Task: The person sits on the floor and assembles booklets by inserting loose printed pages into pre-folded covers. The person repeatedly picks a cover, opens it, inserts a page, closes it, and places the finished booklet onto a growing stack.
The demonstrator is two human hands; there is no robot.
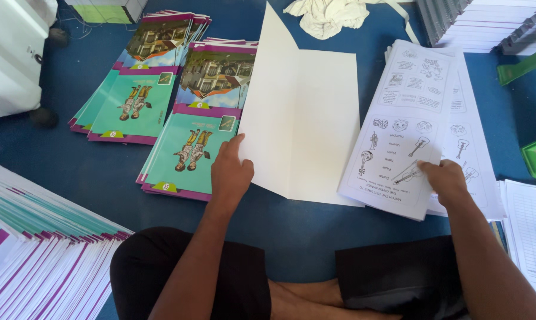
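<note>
You sit cross-legged on the blue floor (pixel 72 160), in black shorts (pixel 232 278). At your near left stands a big stack of covers (pixel 37 261) with white and purple edges.

Your left hand (pixel 229 172) grips the lower left edge of the folded white cover (pixel 300 112): the thumb lies on top of the sheet and the other fingers are under it, so it is closed on the cover. The cover lies open on the floor in front of you, blank side up, with its left flap raised a little.

Your right hand (pixel 446 181) presses on the printed white pages (pixel 401 136), with the fingers curled on the near edge of the top bundle. I cannot tell if it really pinches the pages or only rests on them. These pages show small drawings of instruments and lie on a thicker pile, just beside the cover on its right.

To the left of the cover lie two piles of colourful booklets (pixel 191 148), teal and purple. Far behind are a crumpled white cloth (pixel 327 15) and, at the right corner, stacked white books (pixel 487 24).
</note>
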